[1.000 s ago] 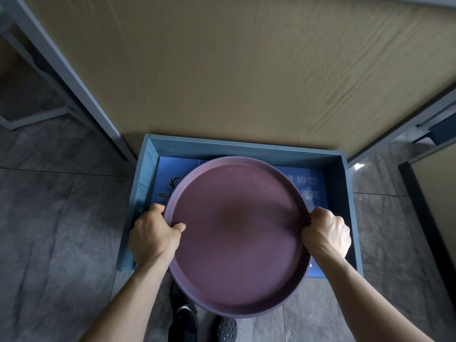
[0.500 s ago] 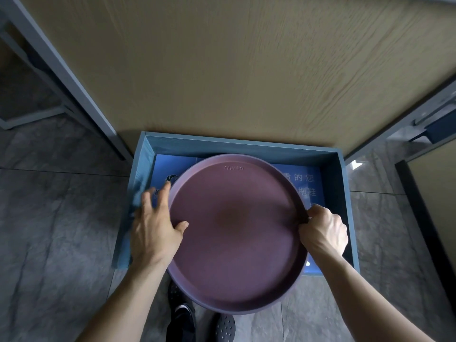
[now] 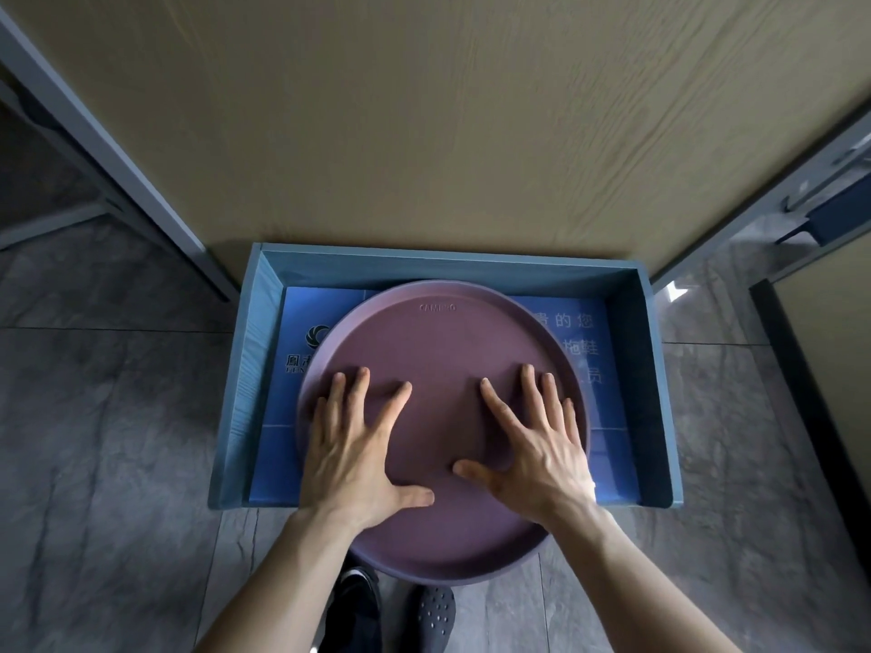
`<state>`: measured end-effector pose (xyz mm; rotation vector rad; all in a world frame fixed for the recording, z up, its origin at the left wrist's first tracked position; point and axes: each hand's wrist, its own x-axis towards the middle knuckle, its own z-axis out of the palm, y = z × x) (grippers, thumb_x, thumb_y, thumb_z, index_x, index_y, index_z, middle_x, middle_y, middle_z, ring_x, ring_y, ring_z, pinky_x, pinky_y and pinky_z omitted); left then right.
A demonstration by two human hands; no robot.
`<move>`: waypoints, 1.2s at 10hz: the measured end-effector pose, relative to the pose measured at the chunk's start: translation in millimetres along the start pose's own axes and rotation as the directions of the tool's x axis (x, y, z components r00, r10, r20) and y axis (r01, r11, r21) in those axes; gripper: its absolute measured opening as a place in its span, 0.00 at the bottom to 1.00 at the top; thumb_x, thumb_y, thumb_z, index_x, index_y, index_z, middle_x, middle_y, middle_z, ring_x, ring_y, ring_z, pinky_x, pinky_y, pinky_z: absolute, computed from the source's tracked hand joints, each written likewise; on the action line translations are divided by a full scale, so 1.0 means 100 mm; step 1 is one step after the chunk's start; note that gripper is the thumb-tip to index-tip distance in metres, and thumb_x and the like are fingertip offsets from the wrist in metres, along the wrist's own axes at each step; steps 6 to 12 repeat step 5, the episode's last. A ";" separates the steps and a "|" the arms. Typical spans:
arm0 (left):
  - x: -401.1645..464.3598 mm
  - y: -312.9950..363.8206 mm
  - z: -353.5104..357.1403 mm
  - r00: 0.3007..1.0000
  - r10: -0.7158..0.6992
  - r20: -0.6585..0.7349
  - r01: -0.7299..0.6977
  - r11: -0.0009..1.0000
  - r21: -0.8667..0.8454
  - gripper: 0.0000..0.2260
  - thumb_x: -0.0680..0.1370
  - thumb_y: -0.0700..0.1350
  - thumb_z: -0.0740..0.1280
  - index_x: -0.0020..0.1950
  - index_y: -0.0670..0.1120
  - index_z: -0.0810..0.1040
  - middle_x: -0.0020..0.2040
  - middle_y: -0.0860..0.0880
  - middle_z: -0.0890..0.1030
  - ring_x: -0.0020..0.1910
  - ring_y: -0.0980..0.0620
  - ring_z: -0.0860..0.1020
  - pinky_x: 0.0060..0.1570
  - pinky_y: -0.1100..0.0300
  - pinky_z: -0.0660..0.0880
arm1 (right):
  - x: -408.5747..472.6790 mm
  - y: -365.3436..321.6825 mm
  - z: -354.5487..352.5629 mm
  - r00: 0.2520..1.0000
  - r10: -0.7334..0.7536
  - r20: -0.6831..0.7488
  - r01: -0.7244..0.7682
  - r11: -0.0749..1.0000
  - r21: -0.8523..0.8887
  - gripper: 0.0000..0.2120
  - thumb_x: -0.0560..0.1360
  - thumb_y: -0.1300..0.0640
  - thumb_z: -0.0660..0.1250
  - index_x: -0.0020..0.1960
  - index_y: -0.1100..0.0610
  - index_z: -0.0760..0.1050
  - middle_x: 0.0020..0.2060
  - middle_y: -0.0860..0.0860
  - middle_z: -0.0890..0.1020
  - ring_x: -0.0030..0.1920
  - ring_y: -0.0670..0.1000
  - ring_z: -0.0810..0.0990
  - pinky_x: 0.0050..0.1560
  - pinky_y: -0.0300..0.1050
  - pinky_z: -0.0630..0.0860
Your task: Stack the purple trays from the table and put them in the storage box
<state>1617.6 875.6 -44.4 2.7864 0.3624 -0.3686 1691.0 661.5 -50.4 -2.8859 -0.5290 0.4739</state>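
Both hands, left (image 3: 351, 457) and right (image 3: 537, 452), are lying flat on the tray (image 3: 440, 351), fingers spread apart, gripping nothing. The tray is sitting in the box (image 3: 240, 369) but sticking out over the front. Pushing down there might tip it out.

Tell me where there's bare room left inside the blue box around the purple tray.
Free: blue liner strips between the purple tray and the storage box left wall, and a wider one toward the right wall. Crowded: the far wall, where the rim nearly touches, and the near open side, where the tray overhangs under the left hand and right hand.
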 end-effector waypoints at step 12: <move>0.01 0.16 -0.36 0.997 -0.022 0.079 0.015 0.996 0.083 0.58 0.57 0.75 0.70 0.80 0.63 0.44 0.82 0.43 0.45 0.81 0.40 0.45 0.78 0.41 0.44 | 0.04 -0.15 -0.45 0.985 0.066 0.157 -0.046 0.991 -0.128 0.50 0.61 0.17 0.49 0.77 0.33 0.40 0.81 0.52 0.38 0.79 0.59 0.33 0.75 0.66 0.32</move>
